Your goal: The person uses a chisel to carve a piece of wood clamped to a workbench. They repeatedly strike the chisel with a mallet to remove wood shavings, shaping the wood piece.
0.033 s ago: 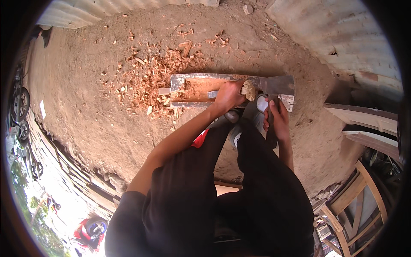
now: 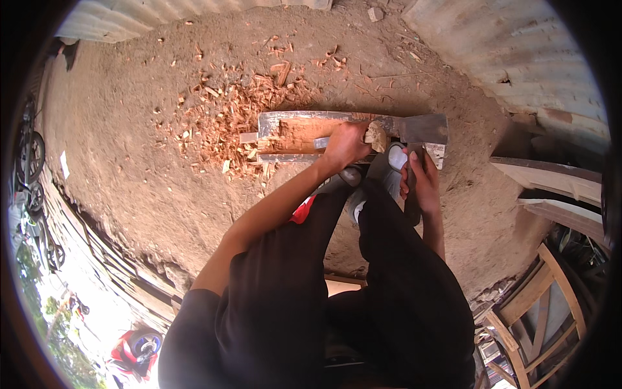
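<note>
A long, weathered wooden block (image 2: 295, 129) with a reddish hollowed face lies across the ground before my feet. My left hand (image 2: 346, 144) is closed on a pale wooden handle (image 2: 377, 136), over the block; a flat metal blade (image 2: 321, 142) shows left of my fingers, apparently part of that tool. My right hand (image 2: 421, 178) is wrapped round the dark upright handle of an axe (image 2: 421, 128), whose wide grey head is at the block's right end. My shoes (image 2: 351, 175) are just below the block, partly hidden by my legs.
Wood chips (image 2: 227, 97) are scattered on the dirt ground. Corrugated sheets (image 2: 492, 52) border the back and right. Wooden boards (image 2: 551, 175) and a chair-like frame (image 2: 528, 298) stand at the right. Motorbikes (image 2: 136, 353) are along the left, beside stacked slats (image 2: 110, 253).
The axe head and my right hand have shifted very slightly to the right. My left hand stays in place on the pale handle.
</note>
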Motion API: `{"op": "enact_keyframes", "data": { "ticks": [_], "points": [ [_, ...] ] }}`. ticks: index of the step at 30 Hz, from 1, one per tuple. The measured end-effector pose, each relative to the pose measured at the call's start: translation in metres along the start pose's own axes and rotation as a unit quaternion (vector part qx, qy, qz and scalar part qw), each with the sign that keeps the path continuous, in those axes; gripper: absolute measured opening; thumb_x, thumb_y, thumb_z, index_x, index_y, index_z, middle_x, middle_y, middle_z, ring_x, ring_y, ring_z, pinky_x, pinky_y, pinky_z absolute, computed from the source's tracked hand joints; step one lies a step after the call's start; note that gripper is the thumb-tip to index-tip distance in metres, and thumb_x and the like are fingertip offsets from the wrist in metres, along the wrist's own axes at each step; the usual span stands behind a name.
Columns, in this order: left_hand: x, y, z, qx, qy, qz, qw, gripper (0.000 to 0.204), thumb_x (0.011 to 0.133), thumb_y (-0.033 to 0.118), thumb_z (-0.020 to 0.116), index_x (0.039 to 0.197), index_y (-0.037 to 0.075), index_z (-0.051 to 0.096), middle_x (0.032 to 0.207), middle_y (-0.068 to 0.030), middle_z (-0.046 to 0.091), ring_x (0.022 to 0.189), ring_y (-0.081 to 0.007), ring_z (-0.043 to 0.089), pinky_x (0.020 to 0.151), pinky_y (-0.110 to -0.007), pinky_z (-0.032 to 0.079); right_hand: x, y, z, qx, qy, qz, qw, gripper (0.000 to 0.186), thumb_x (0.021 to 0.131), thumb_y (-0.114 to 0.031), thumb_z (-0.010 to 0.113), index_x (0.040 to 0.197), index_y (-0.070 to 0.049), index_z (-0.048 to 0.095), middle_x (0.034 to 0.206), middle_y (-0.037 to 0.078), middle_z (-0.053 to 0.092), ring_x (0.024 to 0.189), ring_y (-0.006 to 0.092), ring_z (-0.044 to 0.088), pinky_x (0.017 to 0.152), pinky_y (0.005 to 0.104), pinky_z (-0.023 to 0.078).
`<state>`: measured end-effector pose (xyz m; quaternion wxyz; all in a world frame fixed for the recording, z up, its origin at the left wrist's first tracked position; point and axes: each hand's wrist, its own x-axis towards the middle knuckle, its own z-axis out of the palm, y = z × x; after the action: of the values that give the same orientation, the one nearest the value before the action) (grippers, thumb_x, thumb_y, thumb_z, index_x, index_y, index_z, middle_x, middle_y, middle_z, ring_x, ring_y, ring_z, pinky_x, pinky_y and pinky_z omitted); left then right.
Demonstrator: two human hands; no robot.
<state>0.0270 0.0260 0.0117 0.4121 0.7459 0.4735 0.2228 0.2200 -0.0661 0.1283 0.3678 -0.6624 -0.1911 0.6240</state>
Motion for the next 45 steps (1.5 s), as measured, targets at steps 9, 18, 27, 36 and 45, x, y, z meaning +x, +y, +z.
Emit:
{"op": "enact_keyframes", "data": {
  "ticks": [9, 18, 27, 36, 45],
  "points": [
    [0.007, -0.033, 0.015, -0.042, 0.025, 0.032, 0.998, 0.02, 0.068, 0.015, 0.072, 0.078, 0.0, 0.062, 0.077, -0.0255, 0.066, 0.077, -0.0483, 0.065, 0.072, -0.053, 0.054, -0.015, -0.012, -0.008, -0.069, -0.005, -0.111, 0.991, 0.033, 0.108, -0.017, 0.06, 0.136, -0.003, 0.051, 0.075, 0.004, 0.055, 0.049, 0.0128, 0.055, 0.044, 0.0296, 0.045],
    [0.01, -0.035, 0.017, -0.028, 0.007, 0.051, 0.998, 0.021, 0.067, 0.017, 0.072, 0.075, -0.001, 0.063, 0.079, -0.0265, 0.067, 0.078, -0.0477, 0.067, 0.074, -0.052, 0.056, -0.007, 0.0, -0.008, -0.112, -0.033, -0.066, 0.991, 0.028, 0.104, -0.013, 0.065, 0.126, -0.002, 0.052, 0.069, 0.005, 0.057, 0.046, 0.0115, 0.053, 0.042, 0.0306, 0.042],
    [0.009, -0.03, 0.011, -0.004, -0.024, 0.039, 0.999, 0.022, 0.069, 0.019, 0.073, 0.079, 0.001, 0.066, 0.079, -0.026, 0.069, 0.08, -0.0467, 0.068, 0.075, -0.052, 0.056, 0.004, 0.007, -0.013, -0.229, -0.047, -0.111, 0.966, 0.024, 0.107, -0.021, 0.061, 0.12, -0.002, 0.056, 0.071, 0.004, 0.059, 0.052, 0.0115, 0.056, 0.046, 0.03, 0.046],
    [0.003, -0.024, 0.008, 0.026, -0.061, 0.074, 0.995, 0.021, 0.069, 0.019, 0.073, 0.077, 0.002, 0.063, 0.08, -0.023, 0.068, 0.079, -0.0451, 0.069, 0.073, -0.053, 0.056, 0.001, 0.002, -0.013, -0.217, -0.088, -0.027, 0.972, 0.026, 0.112, -0.027, 0.053, 0.124, -0.004, 0.051, 0.068, 0.002, 0.052, 0.047, 0.0101, 0.05, 0.041, 0.028, 0.041],
    [0.008, -0.024, 0.001, -0.004, -0.042, 0.017, 0.999, 0.025, 0.065, 0.02, 0.075, 0.078, 0.003, 0.064, 0.078, -0.0232, 0.068, 0.078, -0.0451, 0.069, 0.071, -0.052, 0.056, 0.013, 0.026, -0.01, -0.229, -0.064, -0.125, 0.963, 0.023, 0.112, -0.025, 0.053, 0.121, -0.004, 0.054, 0.07, 0.002, 0.051, 0.046, 0.01, 0.049, 0.042, 0.028, 0.042]
  ]
}}
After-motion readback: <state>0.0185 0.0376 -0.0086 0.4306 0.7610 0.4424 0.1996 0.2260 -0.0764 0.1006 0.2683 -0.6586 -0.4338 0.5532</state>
